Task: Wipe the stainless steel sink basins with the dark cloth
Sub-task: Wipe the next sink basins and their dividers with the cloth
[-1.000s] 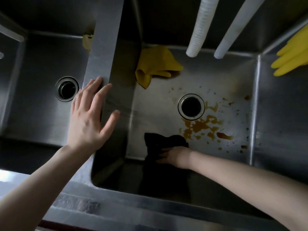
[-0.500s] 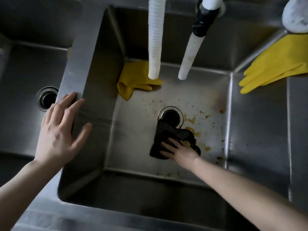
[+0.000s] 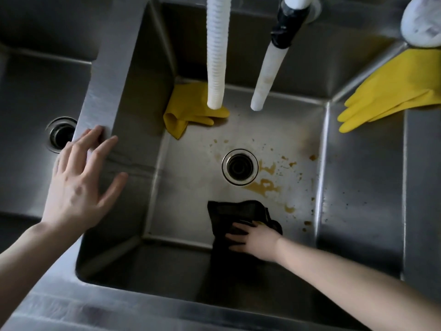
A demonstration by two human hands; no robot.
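The right hand [image 3: 256,240] presses flat — fingers spread, no pinching grip — on the dark cloth [image 3: 235,217] just nearside of the drain [image 3: 239,167], likely to scrub brown stains [image 3: 263,185]. The left hand [image 3: 78,185] — open — braces on the divider [image 3: 102,91].

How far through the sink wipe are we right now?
Early. Done: nothing looks finished. In hand: the right hand presses the dark cloth on the middle basin floor. Left: brown stains beside the drain, and the left basin.
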